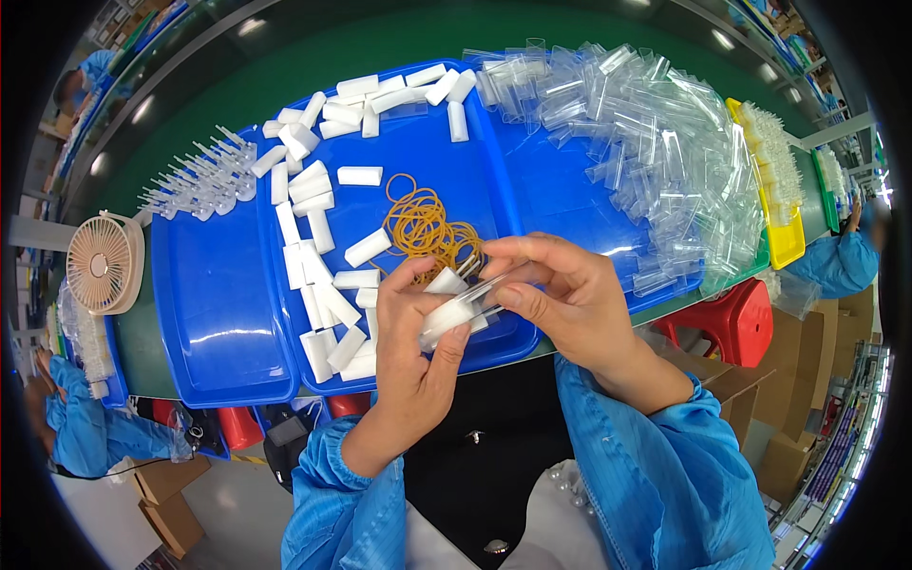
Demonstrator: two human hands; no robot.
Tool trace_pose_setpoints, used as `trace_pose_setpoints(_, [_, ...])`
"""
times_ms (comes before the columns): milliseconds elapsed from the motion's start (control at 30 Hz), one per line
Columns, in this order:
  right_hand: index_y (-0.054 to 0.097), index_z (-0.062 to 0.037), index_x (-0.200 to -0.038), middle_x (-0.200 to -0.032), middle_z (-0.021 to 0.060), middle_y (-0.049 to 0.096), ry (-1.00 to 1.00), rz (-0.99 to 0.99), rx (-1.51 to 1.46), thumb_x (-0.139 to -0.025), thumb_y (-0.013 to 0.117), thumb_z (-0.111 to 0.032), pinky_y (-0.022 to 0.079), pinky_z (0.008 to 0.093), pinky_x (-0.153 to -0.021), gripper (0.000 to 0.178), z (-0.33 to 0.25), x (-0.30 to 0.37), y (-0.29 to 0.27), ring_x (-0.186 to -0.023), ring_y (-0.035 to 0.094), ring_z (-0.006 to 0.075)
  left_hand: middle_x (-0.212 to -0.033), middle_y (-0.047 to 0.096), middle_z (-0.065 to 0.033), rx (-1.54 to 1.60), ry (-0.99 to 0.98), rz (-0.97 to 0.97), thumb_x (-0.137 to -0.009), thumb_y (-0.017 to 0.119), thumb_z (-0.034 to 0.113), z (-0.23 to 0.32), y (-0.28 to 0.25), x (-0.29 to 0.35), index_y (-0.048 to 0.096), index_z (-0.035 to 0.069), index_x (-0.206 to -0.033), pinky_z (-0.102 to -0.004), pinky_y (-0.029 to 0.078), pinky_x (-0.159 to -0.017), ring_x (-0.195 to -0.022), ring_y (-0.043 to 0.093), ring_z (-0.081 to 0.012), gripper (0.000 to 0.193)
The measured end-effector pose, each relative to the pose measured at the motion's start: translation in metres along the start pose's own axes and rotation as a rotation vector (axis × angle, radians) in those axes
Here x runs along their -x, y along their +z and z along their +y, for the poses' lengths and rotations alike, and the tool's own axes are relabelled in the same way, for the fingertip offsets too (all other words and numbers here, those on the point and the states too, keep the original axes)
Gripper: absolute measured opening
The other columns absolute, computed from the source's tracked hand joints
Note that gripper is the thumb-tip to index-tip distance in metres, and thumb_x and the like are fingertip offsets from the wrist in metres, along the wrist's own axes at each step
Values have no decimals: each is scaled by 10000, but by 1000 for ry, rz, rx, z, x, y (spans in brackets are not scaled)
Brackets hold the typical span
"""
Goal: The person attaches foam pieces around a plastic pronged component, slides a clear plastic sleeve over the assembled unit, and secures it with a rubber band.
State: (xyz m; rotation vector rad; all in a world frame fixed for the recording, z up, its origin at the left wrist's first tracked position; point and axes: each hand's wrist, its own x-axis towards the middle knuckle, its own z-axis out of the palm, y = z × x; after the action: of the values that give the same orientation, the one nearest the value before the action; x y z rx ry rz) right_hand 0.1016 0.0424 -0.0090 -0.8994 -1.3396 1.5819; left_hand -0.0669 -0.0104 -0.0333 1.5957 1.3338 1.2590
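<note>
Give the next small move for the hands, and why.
Probably push the white block further into the clear sleeve. The left hand holds the block, the right hand pinches the sleeve's end, and the block looks only partly inside. How far in is hard to tell.

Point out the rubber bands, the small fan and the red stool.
rubber bands (pixel 421 226): head view, on the middle of the orange tangle in the blue tray.
small fan (pixel 102 263): head view, on the centre of its round grille.
red stool (pixel 736 318): head view, on its seat top.
</note>
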Motion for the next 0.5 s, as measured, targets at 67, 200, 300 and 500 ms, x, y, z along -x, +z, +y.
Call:
trace_pose_setpoints(67, [603, -15, -1087, -951, 86, 646, -108, -33, 232, -808, 668, -80, 499, 249, -756, 294, -5, 1, -4, -903, 624, 149, -1214, 392, -203, -52, 20, -34, -844, 589, 71, -3, -1, 0, 531, 20, -960, -365, 381, -867, -1023, 481, -289, 139])
trace_pose_setpoints(200, [641, -13, -1000, -934, 88, 658, 3, -46, 119, -777, 699, -98, 493, 261, -744, 246, -4, -2, -7, -863, 627, 141, -1224, 379, -206, -28, 16, -52, -850, 582, 79, -1, -1, 0, 528, 16, -967, -366, 384, -861, -1011, 487, -290, 144])
trace_pose_setpoints(300, [643, -19, -974, -913, 84, 663, -217, -3, 570, -764, 711, -111, 493, 264, -730, 239, -4, -1, -7, -824, 630, 136, -1232, 367, -208, -106, 48, -63, -856, 574, 88, -1, -2, 0, 524, 10, -975, -369, 382, -871, -1033, 475, -297, 151])
trace_pose_setpoints(500, [641, -22, -946, -887, 72, 668, -87, -1, 290, -758, 720, -124, 488, 252, -724, 228, 2, 0, -6, -814, 623, 121, -1247, 353, -212, -99, 59, -81, -859, 569, 90, 0, -1, 0, 520, 5, -1007, -390, 364, -904, -1085, 436, -317, 178])
